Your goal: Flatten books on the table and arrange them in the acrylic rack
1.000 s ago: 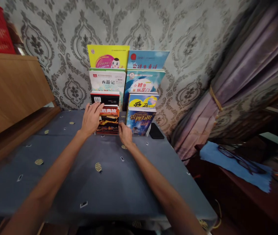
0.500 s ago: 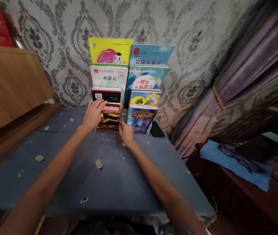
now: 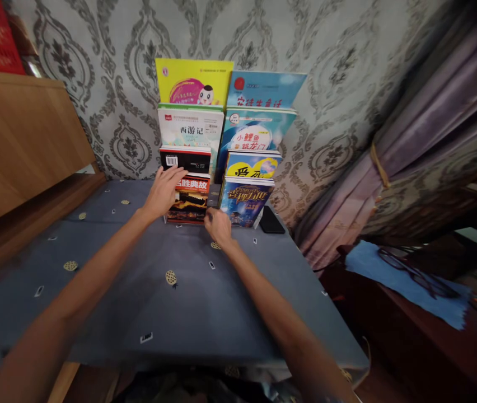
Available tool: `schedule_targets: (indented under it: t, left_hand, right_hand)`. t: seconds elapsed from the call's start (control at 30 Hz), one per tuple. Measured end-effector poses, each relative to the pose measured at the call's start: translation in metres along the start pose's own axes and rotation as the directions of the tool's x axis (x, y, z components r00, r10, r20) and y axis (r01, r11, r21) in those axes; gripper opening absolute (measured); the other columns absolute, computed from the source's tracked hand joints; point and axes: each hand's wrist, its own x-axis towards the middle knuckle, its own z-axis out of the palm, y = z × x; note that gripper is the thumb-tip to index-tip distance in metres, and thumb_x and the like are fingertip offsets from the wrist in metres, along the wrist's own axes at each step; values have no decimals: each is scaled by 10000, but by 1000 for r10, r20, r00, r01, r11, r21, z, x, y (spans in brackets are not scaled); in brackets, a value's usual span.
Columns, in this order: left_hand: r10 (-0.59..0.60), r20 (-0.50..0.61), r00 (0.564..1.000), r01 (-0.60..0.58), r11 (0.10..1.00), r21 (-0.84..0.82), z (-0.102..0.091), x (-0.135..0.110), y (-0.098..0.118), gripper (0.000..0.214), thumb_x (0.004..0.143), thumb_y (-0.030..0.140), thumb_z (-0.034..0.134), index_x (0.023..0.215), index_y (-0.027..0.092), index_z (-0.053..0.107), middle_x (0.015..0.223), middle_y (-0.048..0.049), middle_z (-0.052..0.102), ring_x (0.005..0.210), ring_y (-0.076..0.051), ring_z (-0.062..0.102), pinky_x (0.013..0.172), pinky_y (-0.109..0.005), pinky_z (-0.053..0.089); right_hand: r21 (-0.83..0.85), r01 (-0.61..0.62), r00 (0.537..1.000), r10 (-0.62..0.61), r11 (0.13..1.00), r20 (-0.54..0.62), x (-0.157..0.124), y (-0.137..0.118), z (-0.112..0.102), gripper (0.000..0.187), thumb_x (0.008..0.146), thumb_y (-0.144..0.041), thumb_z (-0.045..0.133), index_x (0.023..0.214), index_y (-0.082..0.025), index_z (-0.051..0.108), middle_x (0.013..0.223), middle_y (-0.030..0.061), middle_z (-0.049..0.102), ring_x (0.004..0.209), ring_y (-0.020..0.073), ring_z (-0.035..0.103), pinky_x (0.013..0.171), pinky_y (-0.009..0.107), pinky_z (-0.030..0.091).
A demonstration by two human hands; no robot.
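Two columns of upright books stand in stepped rows at the back of the table. My left hand (image 3: 163, 193) lies over the upper left corner of the front book (image 3: 190, 204), a red and black one with a dark roof on its cover. Its fingers are stretched out and reach the black book (image 3: 196, 159) behind; its thumb is hidden. At the lower right edge of that front book, my right hand (image 3: 218, 225) has its fingers curled in a pinch on the edge. A blue book (image 3: 249, 196) with gold lettering fronts the right column.
Behind are a white book (image 3: 190, 126), a yellow book (image 3: 192, 73) and several blue ones. A black phone (image 3: 271, 221) lies right of the books. Glasses (image 3: 415, 271) rest on a blue cloth (image 3: 364, 260) at far right. A wooden cabinet (image 3: 24, 140) borders the left.
The view has shifted slightly, so the books appear a little higher and farther right. Both hands keep nearly the same places at the front left book.
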Motion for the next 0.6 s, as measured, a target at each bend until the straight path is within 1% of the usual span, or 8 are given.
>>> schedule_targets:
  t: [0.23,0.43,0.53,0.6]
  left_hand:
    - [19,18,1000,-19,999,-44,3,4,-9,538,886,5,361,1343,213,556,1421,-87,601,1407,-217,454,1206,-567,233]
    - [32,18,999,-31,999,-29,4,-2,-9,581,856,-21,360,1360,202,541,1453,-91,574,1433,-219,425,1209,-565,231]
    - [38,31,999,-37,999,-23,4,-6,-8,612,831,-33,373,1371,204,536,1464,-88,566,1432,-221,428,1209,-565,236]
    - [39,43,998,-38,999,-25,3,-7,-7,623,819,-34,387,1375,205,535,1467,-89,562,1427,-222,436,1209,-561,241]
  right_hand:
    - [12,10,1000,-10,1000,17,2,2,-1,286,931,-195,491,1074,-183,737,1056,118,761,944,229,694,779,272,464]
    - [4,14,999,-14,1000,34,3,-1,-3,282,942,-218,485,1076,-163,727,1050,136,757,952,246,699,778,283,472]
    - [42,0,999,-2,999,39,4,-2,-4,290,946,-218,471,1079,-144,718,1034,148,755,959,256,701,804,298,486]
    - [105,10,1000,-9,994,-8,5,-2,-5,317,940,-199,454,1143,-131,689,1062,154,750,964,262,700,838,326,500]
